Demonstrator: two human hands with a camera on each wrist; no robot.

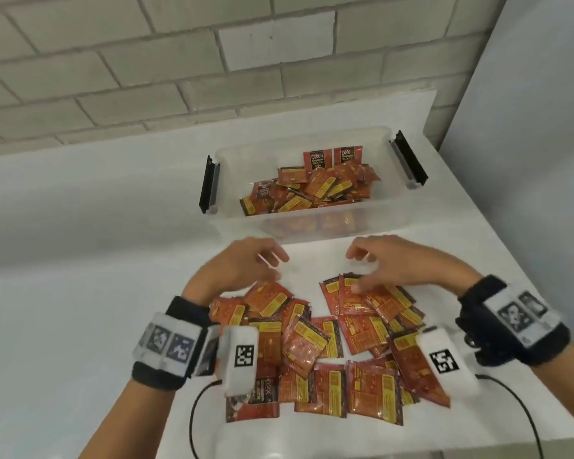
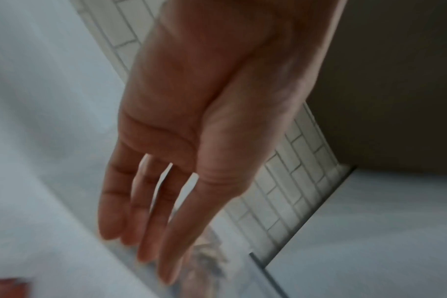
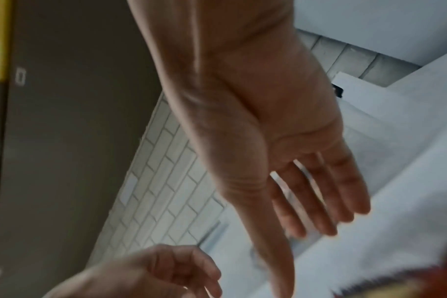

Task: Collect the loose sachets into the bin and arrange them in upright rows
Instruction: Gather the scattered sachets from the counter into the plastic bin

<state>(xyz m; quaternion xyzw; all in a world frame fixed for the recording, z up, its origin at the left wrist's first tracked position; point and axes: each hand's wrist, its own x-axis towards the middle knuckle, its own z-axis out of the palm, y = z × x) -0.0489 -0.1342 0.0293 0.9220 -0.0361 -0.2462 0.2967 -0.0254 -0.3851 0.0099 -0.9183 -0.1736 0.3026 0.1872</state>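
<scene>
A clear plastic bin [image 1: 391, 207] with black side latches stands at the back of the white table and holds a jumble of red and yellow sachets [image 1: 315, 190]; two stand upright against its far wall. A pile of loose sachets [image 1: 332, 352] lies in front of me. My left hand [image 1: 265, 260] and right hand [image 1: 365, 260] hover over the pile's far edge, just before the bin. Both are empty. The left wrist view shows the left hand [image 2: 146, 221] with straight fingers. The right hand [image 3: 314, 201] is likewise spread in the right wrist view.
A brick wall runs behind the bin. The table [image 1: 80, 260] ends close on the right and at the front, where black cables [image 1: 193, 412] hang from my wrists. Bare white tabletop stretches to the left of the pile.
</scene>
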